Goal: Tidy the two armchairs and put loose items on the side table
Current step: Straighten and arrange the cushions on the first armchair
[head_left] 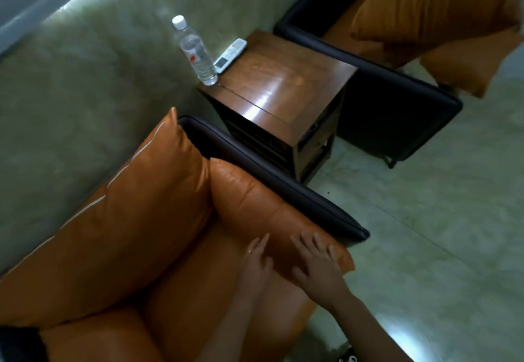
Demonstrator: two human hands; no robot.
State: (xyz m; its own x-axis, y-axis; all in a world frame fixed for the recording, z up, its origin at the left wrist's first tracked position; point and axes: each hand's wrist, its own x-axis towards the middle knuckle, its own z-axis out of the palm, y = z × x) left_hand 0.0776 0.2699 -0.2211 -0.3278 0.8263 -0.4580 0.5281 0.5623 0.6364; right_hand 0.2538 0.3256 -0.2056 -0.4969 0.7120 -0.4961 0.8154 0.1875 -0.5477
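Pale floor [439,219] beside near armchair [127,219]: left hand [256,259] and right hand [314,265], fingers straight, pressing arm cushion [255,200]; next, probably far armchair [397,106] cushions.

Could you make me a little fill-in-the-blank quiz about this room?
The bottle and remote sit on the side ____. The left hand and right hand touch an ____ cushion. The bottle's cap is ____.
Missing words: table; orange; white.

Bottle [195,52] upright, remote [229,55] flat — on side table [283,86]
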